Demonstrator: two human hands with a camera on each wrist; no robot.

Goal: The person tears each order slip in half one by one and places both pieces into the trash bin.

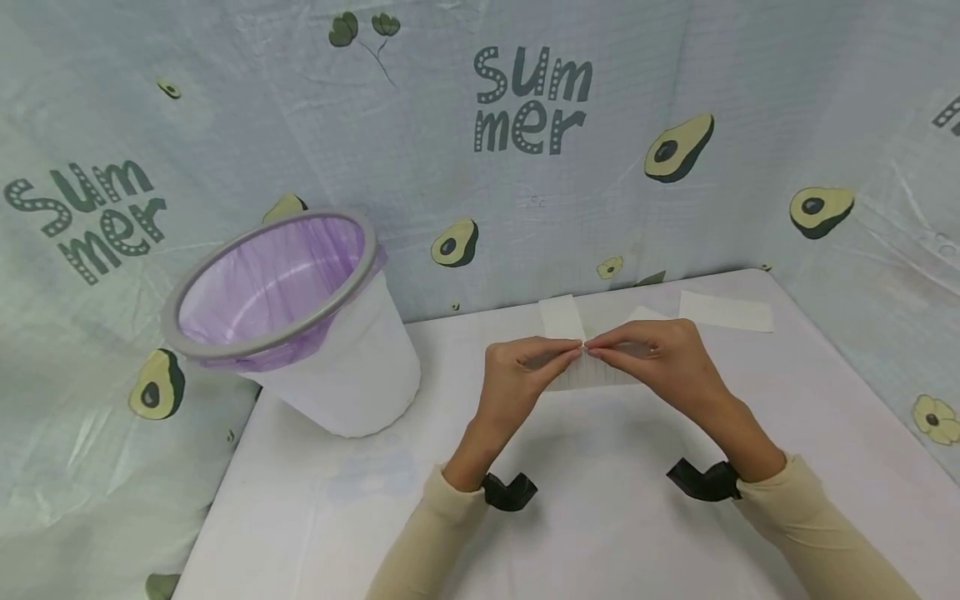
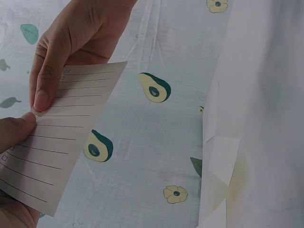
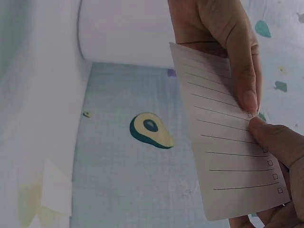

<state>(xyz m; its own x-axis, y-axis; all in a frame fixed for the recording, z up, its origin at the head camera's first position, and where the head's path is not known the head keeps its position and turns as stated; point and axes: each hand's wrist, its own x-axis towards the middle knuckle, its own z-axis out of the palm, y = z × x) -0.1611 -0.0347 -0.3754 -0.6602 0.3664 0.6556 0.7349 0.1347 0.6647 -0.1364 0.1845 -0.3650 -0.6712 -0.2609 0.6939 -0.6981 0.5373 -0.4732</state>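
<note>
Both hands pinch one lined paper sheet (image 1: 594, 373) with small checkboxes (image 3: 270, 163) down one edge, held upright above the table. My left hand (image 1: 512, 379) holds the edge from one side, thumb and index fingertips together. From the other side my right hand (image 1: 672, 358) pinches the same edge, its fingertips meeting the left ones near the middle. In the left wrist view the sheet (image 2: 71, 114) looks whole, with no tear showing. Other fingers of both hands lie behind the paper, partly hidden.
A white bin (image 1: 352, 375) with a grey rim and purple liner stands at the left. Several blank paper slips lie at the back: one slip (image 1: 561, 317) behind the hands, a wider slip (image 1: 726, 311) at right. A patterned curtain (image 1: 525, 208) hangs behind the table (image 1: 600, 533).
</note>
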